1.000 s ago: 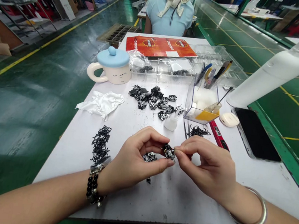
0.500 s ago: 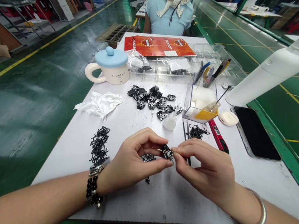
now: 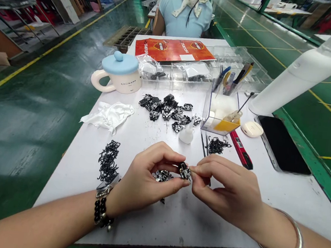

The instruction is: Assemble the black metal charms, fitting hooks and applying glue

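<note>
Between thumb and fingers, my left hand [image 3: 150, 176] grips a small black-and-silver part [image 3: 184, 170] over the front of the table. My right hand [image 3: 228, 187] is closed in a pinch at the right edge of that part; whatever lies between its fingertips is too small to make out. Partly hidden behind my left hand are more black-and-silver parts [image 3: 162, 175] on the table. Beside my left wrist lies a pile of small black hooked pieces [image 3: 108, 160]. A second pile of black pieces [image 3: 217, 145] sits beyond my right hand, with thin tweezers-like rods [image 3: 204, 144] next to it.
Further back is a heap of black-and-silver parts [image 3: 167, 109], with a small white bottle [image 3: 186, 135] in front. A lidded mug [image 3: 126, 75] and white cloth [image 3: 106, 116] stand left. A clear organiser [image 3: 221, 124], red cutter [image 3: 241, 149], phone [image 3: 282, 145] and tall white bottle [image 3: 302, 76] are right.
Both hands stay at nearly the same place around the small part, which has turned slightly. The whole view has shifted a little.
</note>
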